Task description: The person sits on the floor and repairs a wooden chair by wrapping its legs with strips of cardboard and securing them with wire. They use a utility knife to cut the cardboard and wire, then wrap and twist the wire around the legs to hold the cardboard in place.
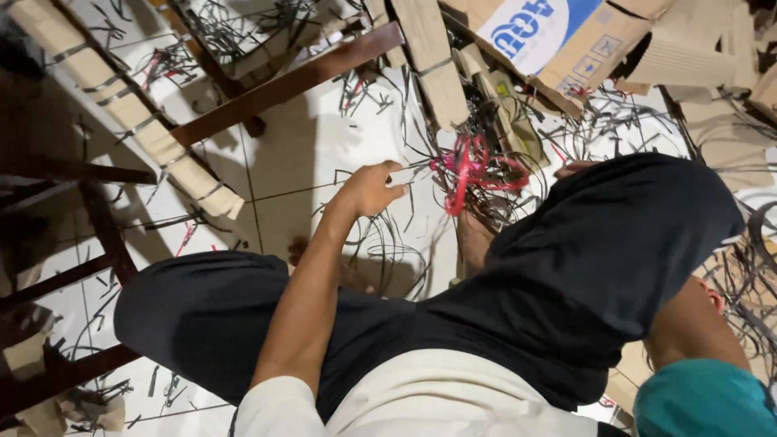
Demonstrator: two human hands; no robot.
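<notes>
My left hand (371,189) reaches forward over the white tiled floor, its fingers pinched on a few thin black strips (417,166). These strips run to a tangled bundle of red and black strips (473,171) just right of the hand. My right hand (576,168) shows only as fingertips above my raised knee in black trousers (615,243). They sit beside the red tangle, and I cannot see whether they hold anything. A bare foot (473,243) rests under the bundle.
Loose black strips (380,243) litter the floor tiles. Cardboard pieces and a printed box (550,36) lie at the top. A strapped cardboard roll (133,121) and dark wooden furniture legs (283,85) stand at the left. A forearm with a teal sleeve (700,396) is at the bottom right.
</notes>
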